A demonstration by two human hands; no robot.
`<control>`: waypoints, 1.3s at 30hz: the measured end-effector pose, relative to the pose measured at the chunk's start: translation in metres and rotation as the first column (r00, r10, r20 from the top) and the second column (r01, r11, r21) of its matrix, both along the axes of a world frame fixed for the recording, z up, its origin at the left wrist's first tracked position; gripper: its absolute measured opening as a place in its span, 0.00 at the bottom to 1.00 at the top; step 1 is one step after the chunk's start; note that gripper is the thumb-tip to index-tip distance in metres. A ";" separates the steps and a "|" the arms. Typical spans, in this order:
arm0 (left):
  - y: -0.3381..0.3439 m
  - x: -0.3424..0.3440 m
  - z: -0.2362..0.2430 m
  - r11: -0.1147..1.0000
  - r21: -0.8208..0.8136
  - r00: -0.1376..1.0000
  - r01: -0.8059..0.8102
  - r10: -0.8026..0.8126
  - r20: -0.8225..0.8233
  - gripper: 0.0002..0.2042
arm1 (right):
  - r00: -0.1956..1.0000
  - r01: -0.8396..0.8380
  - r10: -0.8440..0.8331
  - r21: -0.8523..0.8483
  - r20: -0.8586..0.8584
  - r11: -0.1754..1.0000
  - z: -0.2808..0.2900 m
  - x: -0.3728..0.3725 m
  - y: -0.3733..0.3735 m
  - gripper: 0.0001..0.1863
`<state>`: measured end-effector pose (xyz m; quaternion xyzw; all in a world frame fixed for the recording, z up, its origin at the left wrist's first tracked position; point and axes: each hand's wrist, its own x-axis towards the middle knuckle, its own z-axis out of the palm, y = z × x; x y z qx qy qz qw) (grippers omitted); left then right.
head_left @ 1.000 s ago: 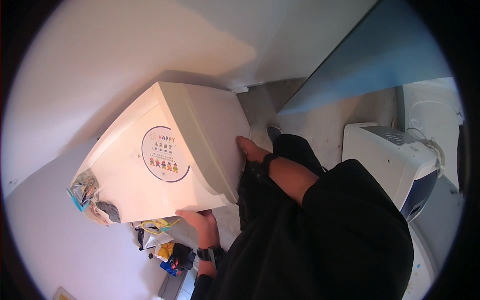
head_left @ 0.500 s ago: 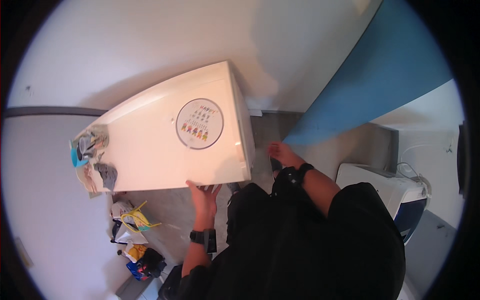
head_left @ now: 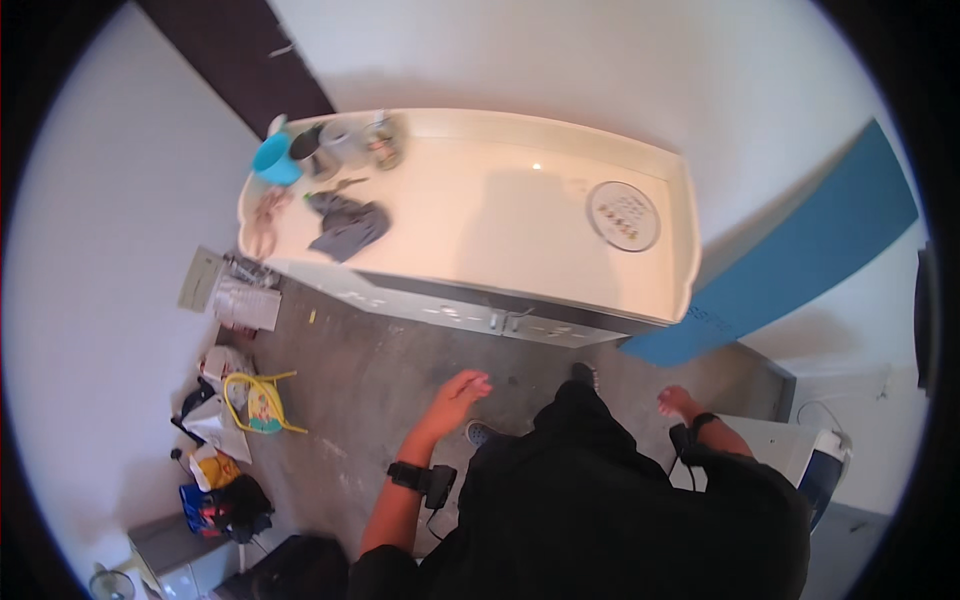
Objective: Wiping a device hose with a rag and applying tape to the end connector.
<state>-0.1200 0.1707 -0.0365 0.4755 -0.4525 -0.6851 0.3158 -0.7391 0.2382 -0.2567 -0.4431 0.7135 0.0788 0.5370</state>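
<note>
A white cabinet (head_left: 470, 235) with a raised rim and grey-and-white front stands before me. My left hand (head_left: 460, 395) is in the air short of its front, fingers loosely stretched and holding nothing. Beside my body, to the right, my right hand (head_left: 680, 402) hangs with fingers loosely bent, slightly blurred, nothing visible in it. On the cabinet's top lie a grey cloth (head_left: 350, 225) and a round white sticker (head_left: 624, 216) with small coloured figures. A turquoise cup (head_left: 276, 160), a dark cup (head_left: 313, 155) and a glass jar (head_left: 382, 145) are grouped at its left end.
A large blue panel (head_left: 790, 260) leans by the wall at right, near a white appliance (head_left: 765, 445). On the floor at left are a yellow-framed child's chair (head_left: 262, 402), bags (head_left: 235, 505) and papers (head_left: 248, 303). A dark door (head_left: 235, 55) is at the far left.
My left hand has come away from the cabinet's edge. The view has turned, and the cabinet now appears straighter and farther from me. My right hand has shifted right, toward my side.
</note>
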 end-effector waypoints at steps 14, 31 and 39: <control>-0.024 0.300 -0.035 0.798 0.246 0.833 -0.551 0.506 0.225 0.15 | 0.945 -0.114 0.050 0.180 0.323 0.977 0.014 0.394 -0.101 0.12; -0.323 0.531 0.019 0.941 -0.269 0.927 -0.207 0.276 0.255 0.36 | 0.456 0.829 -0.779 0.114 0.430 0.548 0.040 0.711 -0.272 0.22; -0.435 0.519 0.063 0.949 -0.316 0.997 0.014 -0.038 -0.072 0.34 | -0.280 0.933 -0.702 0.359 0.655 -0.038 0.149 0.820 -0.288 0.25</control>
